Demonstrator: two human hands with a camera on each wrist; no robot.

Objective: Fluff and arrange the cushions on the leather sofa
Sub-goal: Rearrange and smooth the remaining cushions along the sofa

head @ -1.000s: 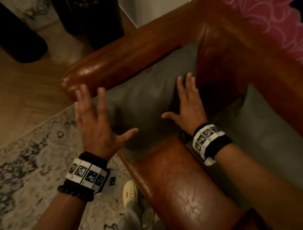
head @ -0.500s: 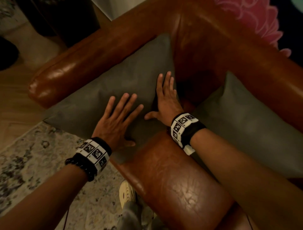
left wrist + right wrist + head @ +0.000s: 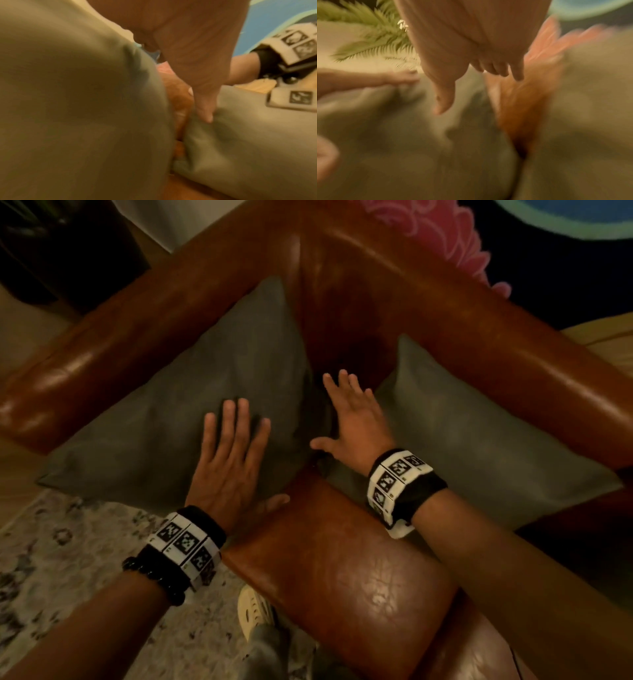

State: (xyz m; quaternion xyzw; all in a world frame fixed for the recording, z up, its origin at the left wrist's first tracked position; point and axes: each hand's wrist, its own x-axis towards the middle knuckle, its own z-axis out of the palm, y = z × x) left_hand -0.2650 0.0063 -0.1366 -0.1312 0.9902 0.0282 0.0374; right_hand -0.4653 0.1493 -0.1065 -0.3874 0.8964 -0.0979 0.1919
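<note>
Two grey cushions lean in the corner of a brown leather sofa. The left cushion stands against the armrest. The right cushion leans on the backrest. My left hand lies flat on the left cushion's face, fingers straight and spread. My right hand reaches flat into the gap between the cushions, fingers straight, along the left cushion's right edge. In the left wrist view the left cushion fills the frame and the right hand touches the right cushion. The right wrist view is blurred.
A patterned pale rug lies on the wooden floor at the left. My light shoe stands by the sofa's front. A pink patterned fabric hangs behind the backrest. A dark object stands at top left. A fern-like plant shows in the right wrist view.
My left hand came down from the air onto the left cushion and now presses flat on it. My right hand slid off the cushion's face toward the gap between the cushions.
</note>
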